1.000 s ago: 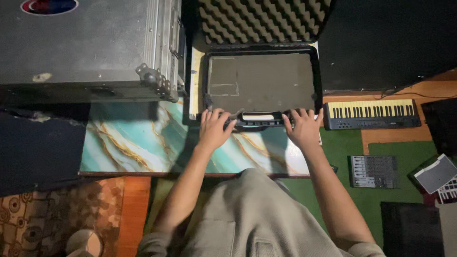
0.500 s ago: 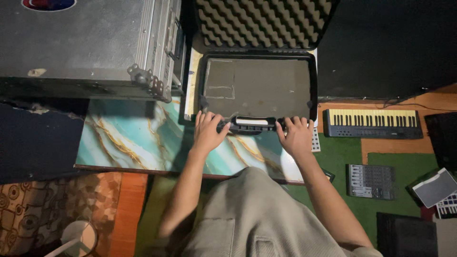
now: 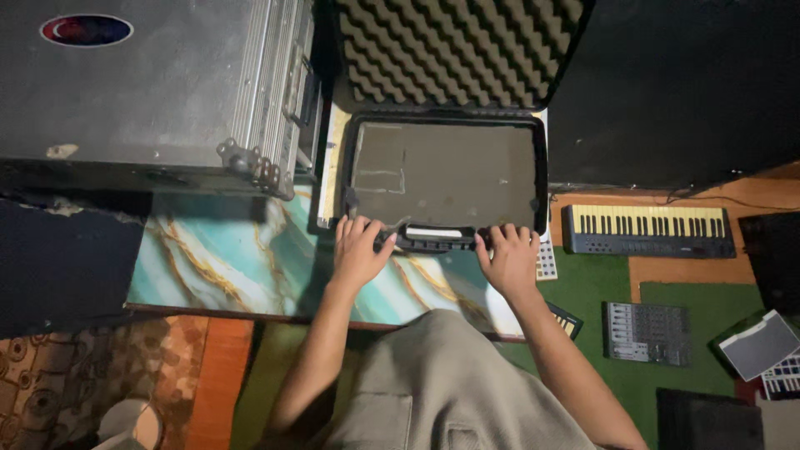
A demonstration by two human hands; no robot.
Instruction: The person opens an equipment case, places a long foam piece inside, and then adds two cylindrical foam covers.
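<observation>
On the marbled table, left hand and right hand, each grip loosely curled on open black case front edge

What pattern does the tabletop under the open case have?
The tabletop has a teal and white marble swirl with gold veins, seen in the head view.

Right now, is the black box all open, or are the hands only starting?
Done: the black case lies open on the marbled table, its foam-lined lid standing up, and nothing shows inside on the flat grey foam. In hand: the left hand and right hand rest on the front edge beside the handle. Left: the small keyboard and mixer sit outside on the green floor.
</observation>
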